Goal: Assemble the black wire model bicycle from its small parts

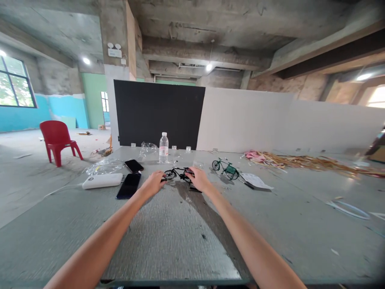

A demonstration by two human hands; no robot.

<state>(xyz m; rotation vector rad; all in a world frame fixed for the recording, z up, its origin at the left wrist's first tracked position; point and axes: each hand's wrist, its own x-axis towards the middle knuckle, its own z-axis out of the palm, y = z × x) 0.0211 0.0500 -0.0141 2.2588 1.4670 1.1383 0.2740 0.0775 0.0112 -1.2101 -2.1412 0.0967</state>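
Observation:
A small black model bicycle [177,172] stands on the grey table in front of me, its front wheel to the left. My right hand [197,179] is closed on the rear of it, and its fingers cover part of the back wheel. Just left of the front wheel is my left hand [154,182], its fingers drawn together at a small dark thing too small to name. A flat black piece [195,190] lies below my right hand. Farther right stands a green model bicycle [226,168], near a white paper sheet [256,181] and a dark pen-like tool [246,184].
Left of my hands lie two phones [129,186], a white power bank [102,181] with a cable, and clear plastic wrapping [105,165]. A water bottle [163,147] stands behind the black bicycle. Upright black and white boards [159,114] line the back.

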